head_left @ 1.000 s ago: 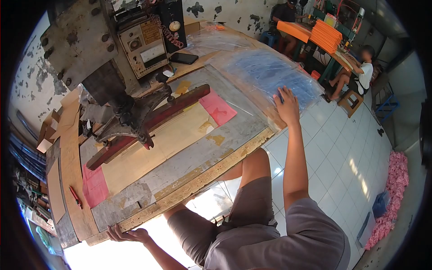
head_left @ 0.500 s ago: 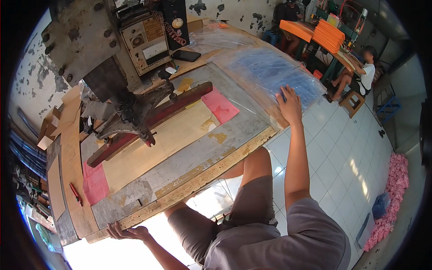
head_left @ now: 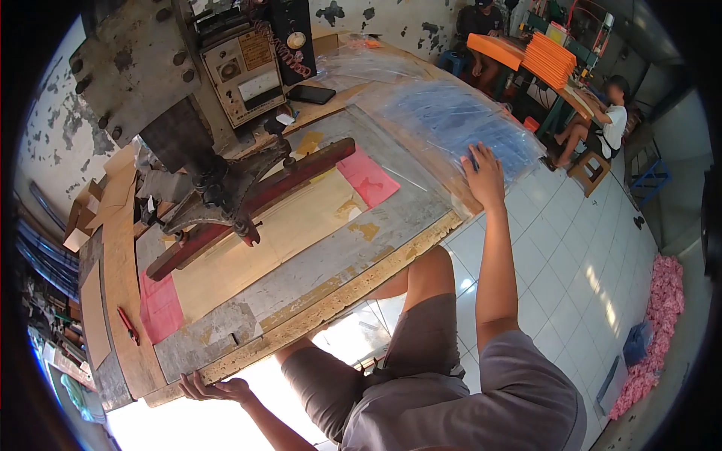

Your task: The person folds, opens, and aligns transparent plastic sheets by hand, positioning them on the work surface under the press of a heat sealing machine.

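Note:
My left hand [head_left: 216, 388] rests against the worn wooden front edge [head_left: 316, 318] of the work table, at its left corner, with its fingers loosely apart. My right hand [head_left: 485, 180] lies flat, fingers spread, where the table's right side meets a pile of clear bluish plastic sheets [head_left: 444, 113]. Between them, on the grey metal bed [head_left: 293, 278], lies a long tan sheet [head_left: 248, 264] with pink pieces [head_left: 368, 180] at its ends. Above the tan sheet is a dark red pressing bar [head_left: 323, 159], hung from a heavy machine head [head_left: 135, 60].
A control box with a dial [head_left: 244, 75] stands behind the press, near a black phone [head_left: 310, 94]. Red-handled cutters [head_left: 128, 325] lie at the left. Two people sit by a bench with stacked orange sheets [head_left: 547, 60]. Pink material [head_left: 658, 331] lines the right wall.
Both my hands and the press stay where they were. In the background, the seated person at the far bench has shifted slightly.

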Motion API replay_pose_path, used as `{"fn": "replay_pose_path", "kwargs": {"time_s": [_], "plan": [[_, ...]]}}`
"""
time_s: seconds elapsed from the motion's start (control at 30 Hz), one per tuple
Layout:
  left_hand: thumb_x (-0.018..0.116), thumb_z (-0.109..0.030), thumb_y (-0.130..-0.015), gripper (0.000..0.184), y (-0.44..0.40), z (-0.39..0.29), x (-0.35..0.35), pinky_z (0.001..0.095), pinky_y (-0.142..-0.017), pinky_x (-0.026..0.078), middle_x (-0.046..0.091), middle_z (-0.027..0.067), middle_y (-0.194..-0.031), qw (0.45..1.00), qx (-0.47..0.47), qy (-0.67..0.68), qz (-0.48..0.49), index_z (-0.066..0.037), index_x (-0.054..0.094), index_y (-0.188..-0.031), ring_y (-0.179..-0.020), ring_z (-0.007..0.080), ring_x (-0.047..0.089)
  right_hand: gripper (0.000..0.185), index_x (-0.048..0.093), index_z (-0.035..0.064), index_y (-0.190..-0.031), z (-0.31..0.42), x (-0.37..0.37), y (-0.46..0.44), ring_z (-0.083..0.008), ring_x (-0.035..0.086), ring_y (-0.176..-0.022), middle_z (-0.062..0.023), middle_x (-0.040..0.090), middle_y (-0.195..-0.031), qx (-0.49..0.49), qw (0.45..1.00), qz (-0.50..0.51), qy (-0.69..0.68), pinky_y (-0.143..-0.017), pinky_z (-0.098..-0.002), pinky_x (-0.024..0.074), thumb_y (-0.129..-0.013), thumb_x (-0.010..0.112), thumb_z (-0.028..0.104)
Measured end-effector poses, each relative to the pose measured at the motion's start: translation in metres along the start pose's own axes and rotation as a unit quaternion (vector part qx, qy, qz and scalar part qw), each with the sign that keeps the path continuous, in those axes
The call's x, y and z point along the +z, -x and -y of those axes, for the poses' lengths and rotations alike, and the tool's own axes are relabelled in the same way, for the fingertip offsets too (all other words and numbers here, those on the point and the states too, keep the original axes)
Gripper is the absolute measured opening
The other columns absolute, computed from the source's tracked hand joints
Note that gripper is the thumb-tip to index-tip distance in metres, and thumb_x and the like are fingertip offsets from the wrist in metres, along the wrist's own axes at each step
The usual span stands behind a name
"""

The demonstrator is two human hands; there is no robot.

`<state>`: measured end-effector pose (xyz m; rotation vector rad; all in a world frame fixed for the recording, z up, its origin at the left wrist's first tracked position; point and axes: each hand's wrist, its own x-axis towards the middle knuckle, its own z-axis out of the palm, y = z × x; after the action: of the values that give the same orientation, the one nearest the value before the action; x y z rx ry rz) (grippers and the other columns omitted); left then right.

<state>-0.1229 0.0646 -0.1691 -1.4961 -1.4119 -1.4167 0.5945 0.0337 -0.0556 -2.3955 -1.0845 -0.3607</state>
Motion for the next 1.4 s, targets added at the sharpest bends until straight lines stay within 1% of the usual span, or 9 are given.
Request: {"fn": "replay_pose_path", "kwargs": {"time_s": [0.43,0.63,0.83,1.03,1.07,1.17,1.27,1.37,1.4], "plan": [[0.018,-0.047,-0.112,0.054,0.002,0.004,0.001,0.0671,-0.123,0.025,0.048,0.0160,-0.150,1.000,0.000,0.009,-0.003,-0.013,0.051,-0.137,-0.149,0.0397,0.034,0.060,0.054,0.0135,-0.153,0.000,-0.001,0.000,-0.0334,0.031,-0.156,-0.0141,0.041,-0.166,-0.005,1.000,0.000,0.000,-0.129,-0.0532,0.0203,-0.105,0.053,0.049],[0.018,-0.048,-0.112,0.054,0.001,-0.001,0.000,0.0665,-0.123,0.025,0.048,0.0154,-0.150,1.000,-0.010,0.004,0.004,-0.013,0.051,-0.137,-0.149,0.0393,0.034,0.071,0.052,0.0110,-0.155,0.004,-0.006,0.002,-0.0341,0.030,-0.157,-0.0162,0.039,-0.167,-0.012,1.000,0.014,0.007,-0.129,-0.0530,0.0197,-0.101,0.057,0.057],[0.017,-0.048,-0.112,0.054,0.001,0.000,0.001,0.0673,-0.124,0.022,0.048,0.0146,-0.149,1.000,-0.001,0.003,-0.005,-0.014,0.051,-0.137,-0.149,0.0387,0.034,0.079,0.048,0.0110,-0.157,0.007,-0.011,0.004,-0.0351,0.026,-0.158,-0.0162,0.034,-0.169,-0.029,0.998,0.038,0.051,-0.129,-0.0547,0.0176,-0.100,0.056,0.064],[0.019,-0.051,-0.112,0.057,0.002,0.000,0.002,0.0663,-0.125,0.022,0.045,0.0152,-0.151,1.000,-0.015,0.020,-0.005,-0.012,0.053,-0.136,-0.151,0.0387,0.031,0.068,0.052,0.0148,-0.155,-0.012,0.003,-0.008,-0.0378,0.030,-0.157,-0.0172,0.036,-0.168,-0.042,0.998,0.047,0.024,-0.127,-0.0571,0.0225,-0.103,0.053,0.059],[0.020,-0.053,-0.112,0.059,0.000,-0.001,0.001,0.0661,-0.124,0.022,0.044,0.0150,-0.152,1.000,-0.011,0.023,-0.002,-0.010,0.053,-0.136,-0.151,0.0386,0.030,0.059,0.059,0.0141,-0.150,-0.012,0.003,-0.007,-0.0411,0.037,-0.152,-0.0185,0.044,-0.163,-0.054,0.998,0.019,0.030,-0.124,-0.0564,0.0295,-0.105,0.055,0.052],[0.021,-0.045,-0.111,0.055,-0.006,-0.008,-0.003,0.0660,-0.123,0.023,0.045,0.0173,-0.150,1.000,0.002,0.018,0.004,-0.009,0.053,-0.136,-0.149,0.0396,0.033,0.051,0.066,0.0119,-0.142,-0.015,0.003,-0.013,-0.0415,0.049,-0.143,-0.0192,0.055,-0.153,-0.082,0.997,-0.007,0.011,-0.119,-0.0511,0.0396,-0.103,0.060,0.045],[0.022,-0.043,-0.111,0.053,-0.004,-0.005,-0.004,0.0666,-0.123,0.024,0.046,0.0188,-0.149,1.000,0.006,0.012,0.010,-0.008,0.054,-0.135,-0.148,0.0410,0.035,0.045,0.070,0.0083,-0.135,-0.014,-0.009,-0.019,-0.0399,0.059,-0.134,-0.0191,0.063,-0.144,-0.081,0.996,0.006,-0.018,-0.112,-0.0457,0.0475,-0.102,0.063,0.038],[0.023,-0.043,-0.111,0.053,-0.006,-0.008,-0.007,0.0675,-0.122,0.024,0.047,0.0193,-0.149,1.000,0.003,0.000,0.015,-0.008,0.054,-0.134,-0.147,0.0420,0.036,0.048,0.070,0.0056,-0.134,-0.002,-0.035,-0.022,-0.0377,0.063,-0.129,-0.0187,0.065,-0.142,-0.066,0.995,0.068,-0.007,-0.109,-0.0439,0.0503,-0.100,0.067,0.039],[0.023,-0.043,-0.111,0.052,-0.007,-0.010,-0.008,0.0676,-0.121,0.025,0.048,0.0193,-0.149,1.000,0.002,0.001,0.017,-0.008,0.054,-0.134,-0.147,0.0424,0.036,0.051,0.069,0.0051,-0.135,-0.002,-0.040,-0.020,-0.0375,0.061,-0.131,-0.0185,0.063,-0.144,-0.085,0.994,0.075,-0.006,-0.111,-0.0440,0.0488,-0.098,0.068,0.041]]}}
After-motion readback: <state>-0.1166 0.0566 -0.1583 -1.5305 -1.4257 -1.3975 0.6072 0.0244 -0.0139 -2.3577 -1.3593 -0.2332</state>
